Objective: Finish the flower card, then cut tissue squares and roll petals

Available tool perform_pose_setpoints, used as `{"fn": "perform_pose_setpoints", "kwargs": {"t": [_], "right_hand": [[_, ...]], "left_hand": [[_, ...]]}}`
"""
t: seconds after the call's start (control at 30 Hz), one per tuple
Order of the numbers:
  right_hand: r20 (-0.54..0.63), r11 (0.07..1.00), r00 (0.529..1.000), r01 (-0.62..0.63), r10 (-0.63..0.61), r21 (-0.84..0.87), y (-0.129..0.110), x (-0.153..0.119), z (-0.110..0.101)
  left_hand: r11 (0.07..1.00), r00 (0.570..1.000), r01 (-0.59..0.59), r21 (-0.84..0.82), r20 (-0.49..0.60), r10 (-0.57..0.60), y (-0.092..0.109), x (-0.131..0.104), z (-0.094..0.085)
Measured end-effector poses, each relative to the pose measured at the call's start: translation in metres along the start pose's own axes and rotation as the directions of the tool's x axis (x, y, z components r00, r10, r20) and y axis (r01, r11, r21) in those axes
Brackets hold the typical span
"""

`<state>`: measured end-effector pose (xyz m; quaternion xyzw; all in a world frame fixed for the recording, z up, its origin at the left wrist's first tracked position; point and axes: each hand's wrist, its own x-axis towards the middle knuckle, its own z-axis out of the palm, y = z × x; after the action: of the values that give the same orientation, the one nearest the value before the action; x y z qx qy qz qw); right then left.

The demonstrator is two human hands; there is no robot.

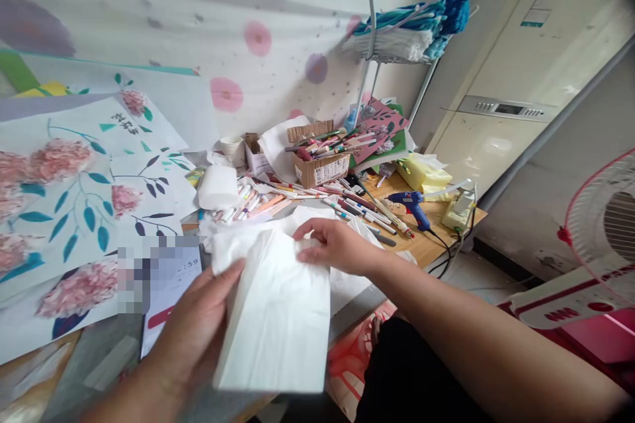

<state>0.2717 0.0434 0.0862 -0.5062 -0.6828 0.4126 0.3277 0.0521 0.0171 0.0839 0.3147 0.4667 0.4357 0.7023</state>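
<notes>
White, rectangular tissue-paper stack (280, 324) held over the near edge of the pale wooden worktop (421, 249)

Left fingers (229, 275) grip its side, right fingers (311, 256) pinch its top; pulling too hard could tear the thin layers

We see a big white hanging (188, 33) at the back, with soft folds and pink and purple flowers on it. On the right, we see a tall cream machine (520, 59) with a small dark screen and a row of buttons. A grey pipe (555, 125) slants down beside it, in front of a plain pale wall (595, 119). Near us is a white and pink fan (570, 301). We have a light brown wood table (441, 218) and a metal rack (372, 30). Below, we see a pale floor (489, 277). Soft light makes shiny spots on the machine.
</notes>
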Motion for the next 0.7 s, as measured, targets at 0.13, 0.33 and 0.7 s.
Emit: {"fn": "perform_pose_setpoints", "kwargs": {"t": [0.13, 0.33, 0.7], "right_hand": [[-0.29, 0.998, 0.957, -0.041, 0.026, -0.044, 0.014, 0.025, -0.026], [-0.571, 0.968, 0.82, -0.169, 0.032, -0.188, 0.057, 0.062, -0.063], [-0.143, 0.972, 0.989, 0.064, -0.032, 0.226, 0.022, 0.021, -0.006]], "left_hand": [[0.968, 0.967, -0.239, -0.081, -0.115, 0.229, 0.016, 0.005, 0.001], [0.896, 0.885, -0.432, -0.102, -0.238, 0.4, 0.026, 0.016, 0.001], [0.971, 0.99, -0.097, -0.219, -0.118, 0.072, 0.001, 0.006, -0.007]]}}
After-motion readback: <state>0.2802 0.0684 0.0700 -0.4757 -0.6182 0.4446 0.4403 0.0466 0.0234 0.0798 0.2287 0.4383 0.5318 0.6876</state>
